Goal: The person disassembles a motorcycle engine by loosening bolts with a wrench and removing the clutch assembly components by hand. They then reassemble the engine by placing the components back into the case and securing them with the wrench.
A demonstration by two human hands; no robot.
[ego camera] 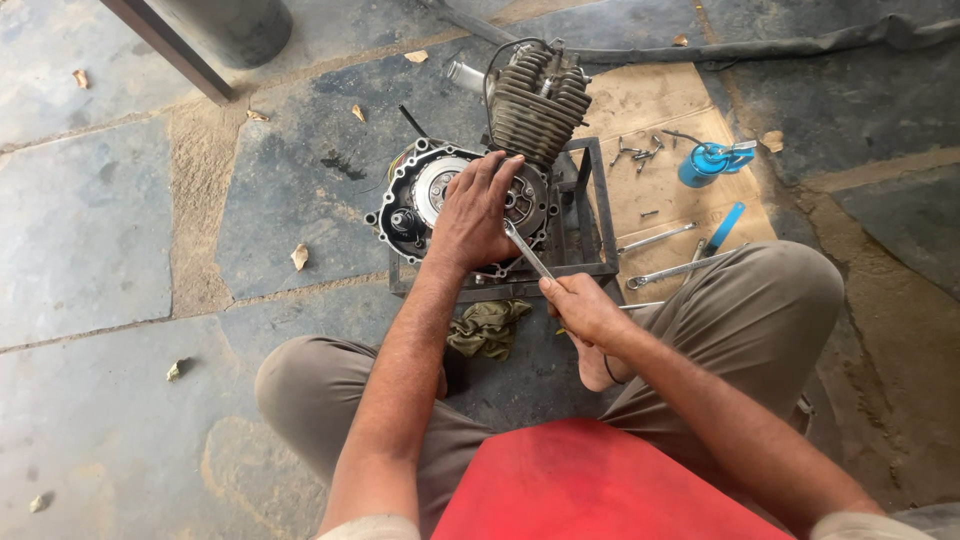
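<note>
A motorcycle engine [535, 100] with a finned cylinder stands on a dark metal frame stand [600, 215] on the stone floor. Its side cover is off, showing a round clutch assembly [432, 185]. My left hand [475, 215] lies flat over the clutch, fingers spread and pressing on it. My right hand [580, 305] grips the lower end of a silver wrench [527, 250], whose upper end reaches the clutch area beside my left hand. I sit cross-legged in front of the engine.
A cardboard sheet [650, 170] to the right carries loose bolts [640, 150], two spanners [670, 255], a blue-handled tool [725, 227] and a blue oil can [705, 163]. A green rag [490, 325] lies by my legs. A dark cylinder [235, 25] stands at the far left.
</note>
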